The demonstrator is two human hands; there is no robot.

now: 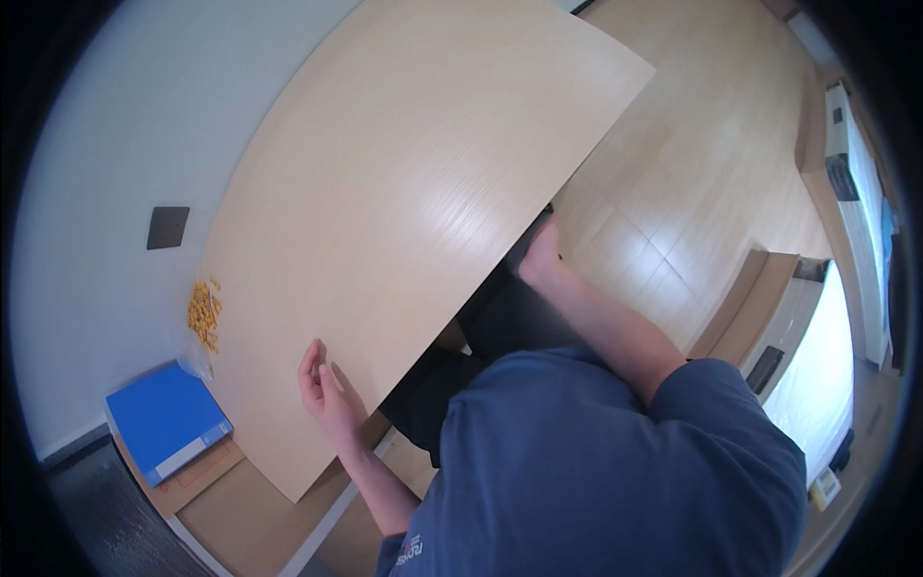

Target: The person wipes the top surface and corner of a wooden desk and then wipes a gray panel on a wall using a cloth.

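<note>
My left hand rests on its side on the pale wood-grain table, with the fingers loosely curled and nothing in them. My right hand is down at the table's near edge, beside dark cloth over my lap; its fingers are mostly hidden, and whether it holds something cannot be seen. Beyond my left hand, at the table's wall-side edge, lies a pile of small yellow pieces, with clear plastic next to it. A blue binder lies just past the table's left end.
Under the binder is a cardboard box. A dark square plate is on the white wall. Behind me to the right stand an open carton and a plastic-wrapped white item on the wood-look floor. Another long wrapped item stands farther off.
</note>
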